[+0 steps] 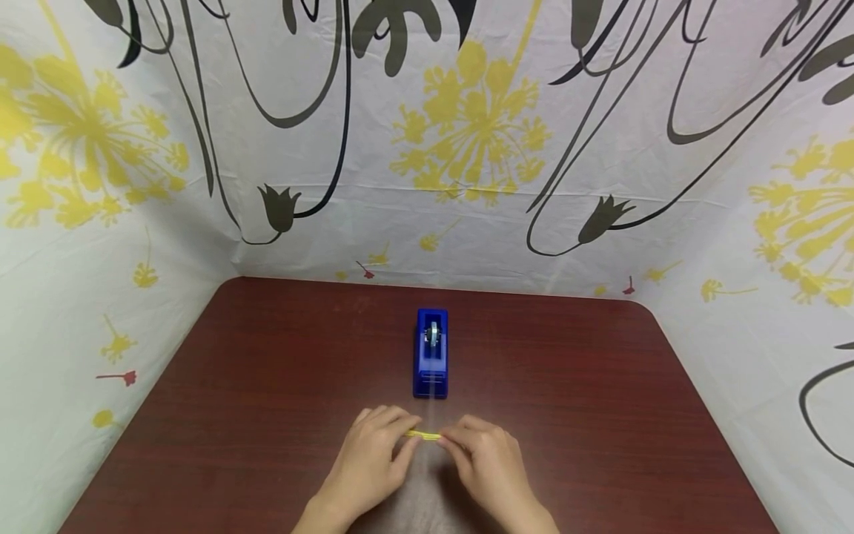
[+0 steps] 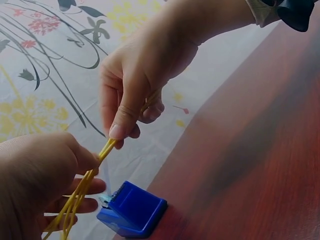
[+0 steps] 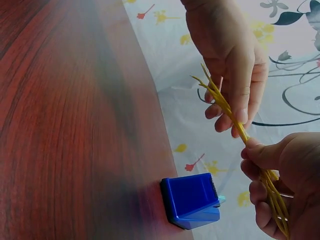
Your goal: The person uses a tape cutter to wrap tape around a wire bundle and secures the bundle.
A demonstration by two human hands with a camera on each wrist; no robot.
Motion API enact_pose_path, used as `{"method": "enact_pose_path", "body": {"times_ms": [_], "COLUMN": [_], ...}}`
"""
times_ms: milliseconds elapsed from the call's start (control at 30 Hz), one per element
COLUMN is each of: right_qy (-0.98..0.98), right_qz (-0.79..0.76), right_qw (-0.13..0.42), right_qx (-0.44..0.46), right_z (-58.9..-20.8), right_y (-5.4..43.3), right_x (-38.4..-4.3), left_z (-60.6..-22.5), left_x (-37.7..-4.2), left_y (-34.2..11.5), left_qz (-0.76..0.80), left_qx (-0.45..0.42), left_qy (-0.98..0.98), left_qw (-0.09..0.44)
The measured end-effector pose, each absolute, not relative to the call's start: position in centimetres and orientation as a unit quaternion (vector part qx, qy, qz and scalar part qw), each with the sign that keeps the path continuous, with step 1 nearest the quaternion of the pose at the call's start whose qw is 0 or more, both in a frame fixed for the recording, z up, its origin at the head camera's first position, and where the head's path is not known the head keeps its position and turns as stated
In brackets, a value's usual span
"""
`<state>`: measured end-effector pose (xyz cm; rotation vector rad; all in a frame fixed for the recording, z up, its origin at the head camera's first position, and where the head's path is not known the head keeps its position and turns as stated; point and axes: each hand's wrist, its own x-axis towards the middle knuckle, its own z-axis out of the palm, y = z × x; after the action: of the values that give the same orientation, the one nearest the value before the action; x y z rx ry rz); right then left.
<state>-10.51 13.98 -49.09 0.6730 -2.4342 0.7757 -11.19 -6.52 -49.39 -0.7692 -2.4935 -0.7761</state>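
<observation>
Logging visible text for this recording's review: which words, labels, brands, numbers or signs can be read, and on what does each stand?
None can be read in any view.
Blue tape dispenser: fine lines near its front end in the head view, too small to tell whether they are lettering.
Patterned sheet: printed plants, no readable text.
Yellow strands: none visible.

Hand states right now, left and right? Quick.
Left hand: closed, pinching the bundle of yellow strands between thumb and fingers.
Right hand: closed, pinching the same bundle beside the left hand.
</observation>
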Motion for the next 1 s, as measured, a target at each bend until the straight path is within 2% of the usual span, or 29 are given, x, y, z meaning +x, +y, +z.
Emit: {"method": "enact_pose_path", "body": {"times_ms": [400,1000], "right_qy": [-0.891,-0.899], "right_qz": [0.283,0.309], "right_qw": [0.258,0.21], "right_qx": [0.243,0.228], "right_z": [-49.4,-49.2], "right_y": [14.0,13.8], "right_x": [-10.5,-10.4], "left_z": [-49.4,-50.8], "left_x": [-11.1,-12.0], "left_y": [-6.5,-6.5], "left_qz": [-0.253,-0.303], "left_qx": [-0.285,-0.306], "left_qy": [-0.905,-0.864], "left_qw": [0.189,0.262]}}
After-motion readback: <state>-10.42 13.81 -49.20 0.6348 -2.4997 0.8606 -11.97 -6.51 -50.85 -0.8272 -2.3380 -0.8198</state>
